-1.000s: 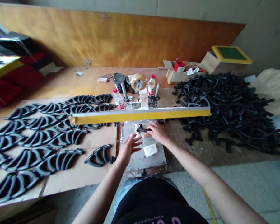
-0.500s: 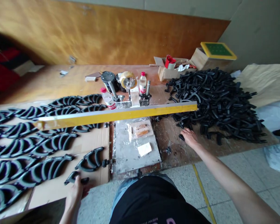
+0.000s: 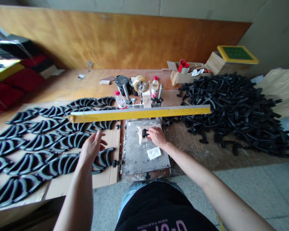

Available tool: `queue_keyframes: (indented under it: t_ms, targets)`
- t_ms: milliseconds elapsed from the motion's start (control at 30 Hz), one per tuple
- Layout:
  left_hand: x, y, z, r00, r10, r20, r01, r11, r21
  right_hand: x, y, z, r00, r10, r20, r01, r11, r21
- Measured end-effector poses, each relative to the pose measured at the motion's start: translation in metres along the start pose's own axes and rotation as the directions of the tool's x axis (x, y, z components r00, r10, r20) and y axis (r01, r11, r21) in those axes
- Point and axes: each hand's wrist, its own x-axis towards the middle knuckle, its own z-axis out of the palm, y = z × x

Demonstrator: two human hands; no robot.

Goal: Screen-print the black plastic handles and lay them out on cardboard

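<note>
My right hand (image 3: 156, 136) is closed on a small black plastic handle (image 3: 144, 133), just over the clear-wrapped patch in the middle of the metal plate (image 3: 135, 157). Fingers hide most of that piece. My left hand (image 3: 93, 146) has its fingers apart and holds nothing; it hovers above the right end of the laid-out rows of black curved handles (image 3: 60, 166). Below the right hand, a white paper piece (image 3: 154, 153) lies on the plate. Across the plate's far end runs a long yellow bar (image 3: 144, 112), beyond both hands.
A large heap of loose black handles (image 3: 231, 109) covers the right of the bench. Behind the bar stand two red-capped bottles (image 3: 154, 86), black tins (image 3: 122, 82) and a tape roll (image 3: 141, 84). An open carton (image 3: 180, 77) sits farther back.
My right hand has moved left from the heap's edge to the plate with a black handle. My left hand has let go of a handle at the near row and risen forward and right.
</note>
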Motion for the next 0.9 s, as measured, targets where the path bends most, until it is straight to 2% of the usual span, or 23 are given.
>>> queue_keyframes:
  t_ms: [67, 133, 200, 267, 367, 500, 567, 600, 667, 767, 833, 900]
  targets:
    - [-0.002, 0.052, 0.020, 0.993, 0.117, -0.019, -0.118, 0.964, -0.239, 0.006, -0.006, 0.005, 1.000, 0.007, 0.023, -0.006, 0.999, -0.039]
    - [-0.007, 0.092, 0.036, 0.977, 0.211, -0.016, -0.197, 0.877, -0.439, 0.006, -0.010, 0.007, 1.000, 0.008, 0.017, -0.006, 0.996, -0.086]
    - [-0.013, 0.113, 0.047, 0.966, 0.259, -0.008, -0.223, 0.814, -0.536, 0.002, -0.013, 0.004, 1.000, -0.015, -0.015, 0.013, 0.990, -0.138]
    - [-0.021, 0.117, 0.052, 0.967, 0.255, -0.022, -0.227, 0.811, -0.539, -0.004, -0.009, -0.004, 0.996, -0.027, -0.090, 0.010, 0.982, -0.190]
    - [-0.036, 0.096, 0.047, 0.983, 0.182, -0.012, -0.165, 0.862, -0.480, -0.013, 0.017, -0.030, 0.969, 0.073, -0.236, -0.129, 0.964, -0.232]
    - [-0.061, 0.045, 0.040, 0.987, -0.013, 0.162, 0.055, 0.965, -0.256, -0.008, 0.063, -0.069, 0.911, 0.222, -0.348, -0.307, 0.927, -0.214]
    - [-0.070, 0.018, 0.046, 0.972, -0.076, 0.223, 0.126, 0.967, -0.222, 0.010, 0.068, -0.078, 0.886, 0.244, -0.394, -0.326, 0.933, -0.154]
    - [-0.072, 0.005, 0.051, 0.965, -0.096, 0.246, 0.155, 0.961, -0.231, 0.022, 0.064, -0.080, 0.888, 0.225, -0.400, -0.295, 0.948, -0.122]
    - [-0.072, -0.019, 0.064, 0.957, -0.127, 0.260, 0.190, 0.953, -0.238, 0.048, 0.049, -0.077, 0.924, 0.130, -0.358, -0.171, 0.982, -0.085]
    - [-0.066, -0.041, 0.079, 0.962, -0.135, 0.237, 0.185, 0.961, -0.205, 0.080, 0.025, -0.065, 0.985, 0.018, -0.174, -0.038, 0.993, -0.110]
    - [-0.063, -0.047, 0.083, 0.963, -0.131, 0.237, 0.176, 0.968, -0.179, 0.085, 0.015, -0.055, 0.999, 0.020, -0.050, -0.027, 0.989, -0.147]
    - [-0.062, -0.050, 0.083, 0.960, -0.136, 0.246, 0.178, 0.971, -0.158, 0.077, 0.010, -0.045, 1.000, 0.006, 0.021, -0.002, 0.983, -0.185]
